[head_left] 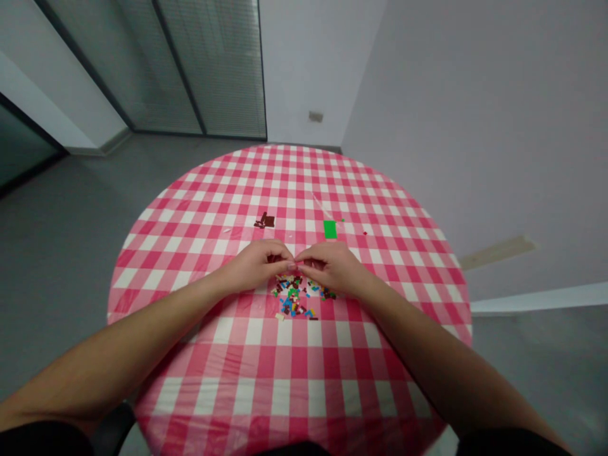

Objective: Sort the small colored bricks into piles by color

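My left hand (260, 263) and my right hand (335, 265) meet fingertip to fingertip over the middle of the table. Thumb and index finger are pinched together on each; whatever sits between them is too small and hidden to make out. Right below the fingers lies a loose pile of tiny building bricks (293, 306) in blue, green, brown, yellow, cream and white. Part of that pile is covered by my hands. Beyond my right hand lies a flat green plate (329, 229). Past my left hand is a small group of dark brown bricks (268, 221).
A round table (294, 364) wears a red-and-white checked cloth, wrinkled near me. A tiny red piece (365, 233) and a tiny green piece (342, 220) lie right of the green plate. A wall (475, 126) stands close on the right; glass panels (213, 63) are behind.
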Tool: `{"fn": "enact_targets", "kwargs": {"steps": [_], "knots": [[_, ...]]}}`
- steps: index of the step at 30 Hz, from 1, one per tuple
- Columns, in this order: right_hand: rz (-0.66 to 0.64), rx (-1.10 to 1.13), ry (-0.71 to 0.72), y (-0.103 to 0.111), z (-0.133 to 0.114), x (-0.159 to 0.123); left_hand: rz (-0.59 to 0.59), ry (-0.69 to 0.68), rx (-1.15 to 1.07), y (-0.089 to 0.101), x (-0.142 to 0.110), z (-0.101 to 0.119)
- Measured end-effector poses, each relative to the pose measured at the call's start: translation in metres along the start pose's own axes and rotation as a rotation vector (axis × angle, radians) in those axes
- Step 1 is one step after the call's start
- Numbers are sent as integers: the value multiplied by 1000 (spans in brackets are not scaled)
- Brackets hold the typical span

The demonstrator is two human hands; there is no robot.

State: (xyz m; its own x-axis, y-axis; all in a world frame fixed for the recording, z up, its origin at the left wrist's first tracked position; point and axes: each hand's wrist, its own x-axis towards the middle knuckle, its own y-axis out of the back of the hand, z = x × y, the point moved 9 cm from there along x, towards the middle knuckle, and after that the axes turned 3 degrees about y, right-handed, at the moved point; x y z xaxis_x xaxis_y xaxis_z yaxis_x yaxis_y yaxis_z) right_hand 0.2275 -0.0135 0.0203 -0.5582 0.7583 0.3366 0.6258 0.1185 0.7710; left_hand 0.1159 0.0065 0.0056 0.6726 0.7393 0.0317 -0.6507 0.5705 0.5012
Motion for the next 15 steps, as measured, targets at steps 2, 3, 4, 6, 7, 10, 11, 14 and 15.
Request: {"fn": "enact_targets", "kwargs": {"steps": [2, 3, 4, 6, 7, 10, 11, 14, 15], "knots": [[16, 6, 16, 0, -2, 0, 10, 13, -26, 0, 0, -1], [23, 13, 14, 1, -2, 0, 20, 18, -34, 1, 0, -1], [28, 20, 12, 2, -2, 0, 31, 24, -41, 2, 0, -1], [28, 31, 4, 3, -2, 0, 51, 46, -58, 4, 1, -3], [24, 34, 3, 2, -2, 1, 53, 62, -68, 3, 1, -5], [11, 35, 18, 1, -6, 1, 49, 103, -79, 1, 1, -10], [6, 27, 22, 1, -7, 1, 39, 103, -71, 0, 1, -10], [2, -43, -35, 9, 0, 2, 5, 45, -10, 2, 1, -7], [1, -75, -83, 14, 7, 1, 1, 20, 26, 5, 0, -6]]}}
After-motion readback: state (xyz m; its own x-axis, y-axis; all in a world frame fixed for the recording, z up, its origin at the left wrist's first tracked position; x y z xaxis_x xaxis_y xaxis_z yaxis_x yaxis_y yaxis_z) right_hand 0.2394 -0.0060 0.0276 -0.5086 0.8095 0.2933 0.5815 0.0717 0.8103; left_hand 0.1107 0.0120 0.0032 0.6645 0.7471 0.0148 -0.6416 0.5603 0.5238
